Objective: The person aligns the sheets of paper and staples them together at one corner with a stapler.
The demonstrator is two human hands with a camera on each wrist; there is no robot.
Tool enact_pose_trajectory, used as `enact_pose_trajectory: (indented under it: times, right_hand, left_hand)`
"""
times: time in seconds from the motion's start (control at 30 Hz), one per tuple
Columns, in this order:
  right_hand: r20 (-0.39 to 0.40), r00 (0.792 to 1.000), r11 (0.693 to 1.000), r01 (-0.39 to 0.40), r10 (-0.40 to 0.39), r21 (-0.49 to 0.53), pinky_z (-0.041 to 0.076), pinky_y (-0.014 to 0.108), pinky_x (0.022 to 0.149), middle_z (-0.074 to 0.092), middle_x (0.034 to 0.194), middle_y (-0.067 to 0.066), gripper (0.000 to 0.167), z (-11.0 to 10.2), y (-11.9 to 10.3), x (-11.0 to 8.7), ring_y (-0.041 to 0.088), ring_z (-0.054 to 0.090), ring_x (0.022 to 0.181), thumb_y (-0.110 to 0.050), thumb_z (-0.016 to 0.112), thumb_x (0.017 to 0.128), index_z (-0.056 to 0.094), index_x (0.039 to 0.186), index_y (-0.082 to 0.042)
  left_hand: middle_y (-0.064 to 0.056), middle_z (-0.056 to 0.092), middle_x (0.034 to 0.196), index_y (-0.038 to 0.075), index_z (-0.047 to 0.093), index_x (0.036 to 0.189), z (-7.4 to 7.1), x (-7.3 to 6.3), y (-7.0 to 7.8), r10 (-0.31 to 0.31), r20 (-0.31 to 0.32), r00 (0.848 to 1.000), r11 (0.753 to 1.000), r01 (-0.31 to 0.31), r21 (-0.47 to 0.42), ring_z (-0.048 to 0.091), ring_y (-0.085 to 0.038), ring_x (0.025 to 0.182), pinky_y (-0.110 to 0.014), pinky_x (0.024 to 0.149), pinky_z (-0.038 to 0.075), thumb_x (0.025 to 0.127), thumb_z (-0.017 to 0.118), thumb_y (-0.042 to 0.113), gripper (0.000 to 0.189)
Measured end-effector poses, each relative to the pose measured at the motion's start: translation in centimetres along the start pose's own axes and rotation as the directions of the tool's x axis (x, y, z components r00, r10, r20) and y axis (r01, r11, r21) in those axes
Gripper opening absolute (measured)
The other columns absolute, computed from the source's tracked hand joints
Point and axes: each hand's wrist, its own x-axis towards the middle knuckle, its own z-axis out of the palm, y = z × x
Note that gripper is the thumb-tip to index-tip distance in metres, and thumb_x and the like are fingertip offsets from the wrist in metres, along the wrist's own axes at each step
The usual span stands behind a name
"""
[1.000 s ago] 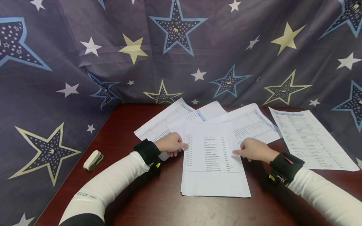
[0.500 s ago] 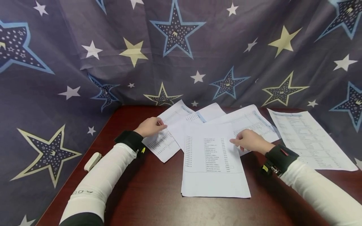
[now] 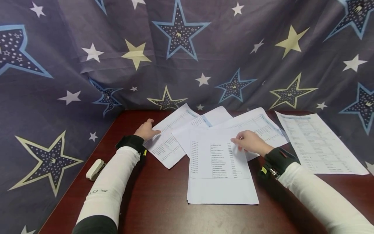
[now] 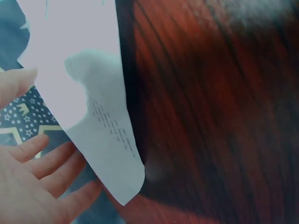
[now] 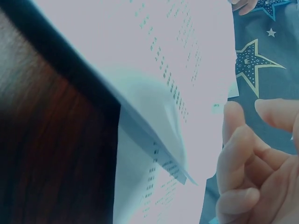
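The printed list sheet (image 3: pixel 223 190) lies flat on the dark red wooden table (image 3: pixel 157 211) in front of me, and I place everything else by it. My right hand (image 3: pixel 249 142) is over its upper right edge, fingers loosely bent, with a gap between thumb and forefinger; I grasp nothing there, and whether a fingertip touches the paper I cannot tell. My left hand (image 3: pixel 147 130) is well to the left of the list sheet, at the outer edge of the left printed page (image 3: pixel 168 151). Its fingers are relaxed and spread apart, gripping nothing; I can't tell if the thumb touches that page.

Behind the list sheet, partly covered by it, are the middle page (image 3: pixel 220 115) and the right rear page (image 3: pixel 257 123), both with blue header bands. Farther right of it lies a separate printed page (image 3: pixel 321 146). Well to its left, beside my white left sleeve (image 3: pixel 114 182), sits a small white stapler (image 3: pixel 94 169). Beyond it hangs a star-patterned curtain (image 3: pixel 181 78).
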Motion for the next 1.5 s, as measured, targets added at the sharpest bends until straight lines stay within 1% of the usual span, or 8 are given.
enact_pose_trajectory:
  times: [0.23, 0.47, 0.6, 0.77, 0.83, 0.97, 1.2, 1.5]
  right_hand:
    - [-0.023, 1.0, 0.999, -0.011, 0.012, 0.039, 0.037, 0.03, 0.053, 0.065, 0.066, 0.005, 0.032, 0.2, -0.3, 0.8, 0.02, 0.055, 0.054, -0.027, 0.058, 0.097, 0.064, 0.097, 0.004]
    - [-0.073, 0.996, 0.991, -0.035, 0.044, 0.128, 0.04, 0.029, 0.058, 0.069, 0.078, 0.01, 0.034, 0.3, -1.0, 1.5, 0.022, 0.061, 0.063, -0.025, 0.055, 0.099, 0.062, 0.106, 0.007]
    - [-0.07, 0.995, 0.983, -0.057, 0.07, 0.176, 0.045, 0.028, 0.058, 0.07, 0.09, 0.014, 0.035, 0.6, -1.5, 1.9, 0.022, 0.064, 0.072, -0.026, 0.054, 0.099, 0.06, 0.113, 0.005]
    - [-0.05, 0.996, 0.968, -0.054, 0.068, 0.245, 0.051, 0.031, 0.064, 0.068, 0.103, 0.02, 0.037, 1.2, -2.1, 2.6, 0.029, 0.067, 0.084, -0.024, 0.055, 0.099, 0.055, 0.12, 0.007]
    - [-0.045, 0.997, 0.964, -0.05, 0.064, 0.262, 0.053, 0.034, 0.068, 0.067, 0.106, 0.021, 0.038, 1.5, -2.4, 3.0, 0.03, 0.068, 0.087, -0.023, 0.055, 0.099, 0.054, 0.121, 0.008]
    - [-0.037, 0.997, 0.95, -0.051, 0.065, 0.309, 0.053, 0.04, 0.076, 0.066, 0.111, 0.022, 0.038, 2.0, -3.2, 3.7, 0.031, 0.067, 0.091, -0.023, 0.055, 0.099, 0.053, 0.123, 0.007]
    - [-0.014, 0.999, 0.895, -0.032, 0.042, 0.444, 0.049, 0.044, 0.087, 0.06, 0.122, 0.024, 0.04, 2.9, -5.0, 4.8, 0.033, 0.064, 0.103, -0.021, 0.053, 0.099, 0.05, 0.128, 0.007]
    - [0.004, 1.0, 0.813, -0.024, 0.026, 0.581, 0.045, 0.046, 0.095, 0.052, 0.134, 0.025, 0.048, 4.8, -7.1, 6.1, 0.036, 0.059, 0.114, -0.022, 0.055, 0.1, 0.044, 0.137, 0.006]
  left_hand:
    - [-0.031, 0.048, 0.133, -0.008, 0.032, 0.141, 0.2, 0.8, -0.5, -0.036, 0.026, 0.999, 0.999, 0.037, -0.018, 0.051, -0.042, 0.118, -0.05, 0.1, 0.038, 0.093, 0.061, 0.028, 0.066]
    - [-0.029, 0.053, 0.127, -0.01, 0.045, 0.134, 0.1, 0.9, 0.5, 0.009, 0.026, 1.0, 1.0, -0.009, -0.011, 0.054, -0.039, 0.111, -0.049, 0.097, 0.04, 0.086, 0.067, 0.011, 0.057]
    - [-0.028, 0.055, 0.124, -0.012, 0.049, 0.131, 0.0, 0.4, 0.8, 0.004, 0.064, 0.998, 0.999, -0.002, -0.041, 0.055, -0.035, 0.105, -0.048, 0.096, 0.042, 0.087, 0.064, 0.007, 0.05]
    - [-0.027, 0.058, 0.122, -0.014, 0.053, 0.127, -0.4, -0.6, 0.3, -0.038, 0.103, 0.994, 0.986, 0.054, -0.156, 0.056, -0.031, 0.102, -0.045, 0.095, 0.043, 0.092, 0.059, 0.007, 0.042]
    - [-0.027, 0.058, 0.121, -0.014, 0.054, 0.126, -0.6, -1.1, -0.2, -0.046, 0.103, 0.994, 0.98, 0.065, -0.19, 0.055, -0.03, 0.102, -0.044, 0.095, 0.043, 0.092, 0.058, 0.007, 0.04]
    - [-0.028, 0.057, 0.119, -0.016, 0.052, 0.126, -0.9, -2.1, -1.4, -0.019, 0.066, 0.998, 0.97, 0.034, -0.239, 0.055, -0.031, 0.098, -0.044, 0.09, 0.044, 0.093, 0.054, 0.006, 0.04]
    - [-0.032, 0.051, 0.126, -0.016, 0.041, 0.135, -1.5, -3.3, -2.5, -0.033, 0.059, 0.998, 0.94, 0.051, -0.338, 0.052, -0.034, 0.103, -0.046, 0.094, 0.04, 0.097, 0.042, 0.004, 0.043]
    - [-0.033, 0.051, 0.123, -0.019, 0.037, 0.135, -2.8, -4.3, -4.0, -0.048, 0.012, 0.999, 0.938, 0.049, -0.344, 0.051, -0.035, 0.101, -0.045, 0.092, 0.04, 0.094, 0.038, 0.002, 0.046]
